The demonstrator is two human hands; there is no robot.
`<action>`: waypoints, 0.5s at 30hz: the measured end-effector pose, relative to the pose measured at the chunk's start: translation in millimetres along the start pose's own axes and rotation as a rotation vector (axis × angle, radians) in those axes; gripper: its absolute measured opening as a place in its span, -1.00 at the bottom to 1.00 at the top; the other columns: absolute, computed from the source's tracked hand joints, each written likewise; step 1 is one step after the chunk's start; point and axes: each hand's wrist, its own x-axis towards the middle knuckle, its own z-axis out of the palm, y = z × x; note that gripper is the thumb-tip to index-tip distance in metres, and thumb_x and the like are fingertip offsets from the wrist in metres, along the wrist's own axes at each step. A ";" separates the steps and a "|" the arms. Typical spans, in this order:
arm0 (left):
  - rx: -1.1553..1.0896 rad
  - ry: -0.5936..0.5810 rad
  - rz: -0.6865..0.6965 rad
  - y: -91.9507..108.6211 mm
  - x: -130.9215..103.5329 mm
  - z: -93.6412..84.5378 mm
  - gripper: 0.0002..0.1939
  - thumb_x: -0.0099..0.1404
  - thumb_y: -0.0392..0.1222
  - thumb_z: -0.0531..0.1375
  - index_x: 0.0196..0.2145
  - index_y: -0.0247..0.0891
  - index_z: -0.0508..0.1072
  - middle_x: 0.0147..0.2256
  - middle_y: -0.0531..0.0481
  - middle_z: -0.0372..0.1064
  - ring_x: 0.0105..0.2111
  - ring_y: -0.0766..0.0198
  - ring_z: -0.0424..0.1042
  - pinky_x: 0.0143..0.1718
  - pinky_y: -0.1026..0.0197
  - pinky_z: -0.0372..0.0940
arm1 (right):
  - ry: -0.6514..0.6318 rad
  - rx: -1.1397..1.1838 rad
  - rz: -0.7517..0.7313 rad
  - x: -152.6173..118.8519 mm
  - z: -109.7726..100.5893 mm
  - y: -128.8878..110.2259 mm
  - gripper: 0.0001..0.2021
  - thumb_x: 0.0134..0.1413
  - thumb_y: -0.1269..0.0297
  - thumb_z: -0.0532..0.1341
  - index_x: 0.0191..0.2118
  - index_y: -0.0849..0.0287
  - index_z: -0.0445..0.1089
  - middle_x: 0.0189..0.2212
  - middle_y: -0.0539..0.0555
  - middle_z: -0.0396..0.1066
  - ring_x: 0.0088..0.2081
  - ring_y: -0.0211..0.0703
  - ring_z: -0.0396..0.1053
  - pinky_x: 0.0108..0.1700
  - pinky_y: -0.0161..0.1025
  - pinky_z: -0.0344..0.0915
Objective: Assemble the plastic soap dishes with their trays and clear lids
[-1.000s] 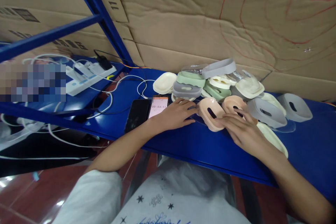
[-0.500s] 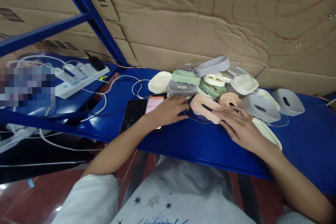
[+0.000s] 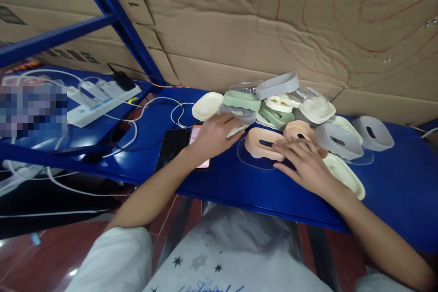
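Two peach boxes with a dark slot are in front of me, and the nearer peach box sits in the middle, near the front part of the table, upon or over a clear plate. My right hand is half open: the fingertips touch the end of this box and the thumb is spread lower, I think so that the box remains steady. The other peach box is just behind those fingers. My left hand is bent nearly closed, with a thin cream lid between thumb and fingers, probably because its edge is easy to pinch.

Around them is a loose heap: green boxes, grey boxes and more cream lids, some leaning upon others, maybe for saving space. Beside my left wrist lie a lit phone and a black phone.

The table is blue and shiny. Behind it stands wrinkled cardboard; on the left, a blue frame, a white power strip and tangled cables. Below, the floor is of dark red tiles.
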 end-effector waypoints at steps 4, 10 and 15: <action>0.212 -0.061 -0.142 -11.1 3.1 3.9 -0.63 0.46 -0.20 0.30 0.17 -0.30 0.51 0.18 -0.32 0.49 0.21 -0.21 0.45 0.16 -0.15 0.35 | 0.031 -0.039 0.025 2.4 6.8 -6.4 -0.63 0.46 0.06 0.23 0.22 0.08 0.50 -0.04 0.17 0.57 0.06 0.17 0.44 0.23 0.12 0.22; 0.092 -0.089 -0.192 -11.5 3.3 4.1 -0.82 0.54 -0.21 0.17 0.01 -0.26 0.52 -0.05 -0.17 0.58 -0.01 -0.04 0.56 -0.05 0.01 0.42 | 0.093 -0.021 0.051 2.9 10.7 -7.1 -0.63 0.45 0.07 0.26 0.21 0.11 0.50 -0.04 0.18 0.57 0.03 0.12 0.46 0.15 0.04 0.27; -0.084 0.051 -0.139 -5.8 0.9 -2.0 -0.81 0.60 -0.16 0.11 0.01 -0.23 0.48 -0.06 -0.14 0.58 -0.04 0.03 0.57 -0.05 0.05 0.44 | 0.096 0.000 0.011 1.5 10.3 -6.7 -0.46 0.45 0.39 0.17 0.46 0.06 0.26 0.18 0.24 0.49 0.19 0.17 0.41 0.22 0.13 0.26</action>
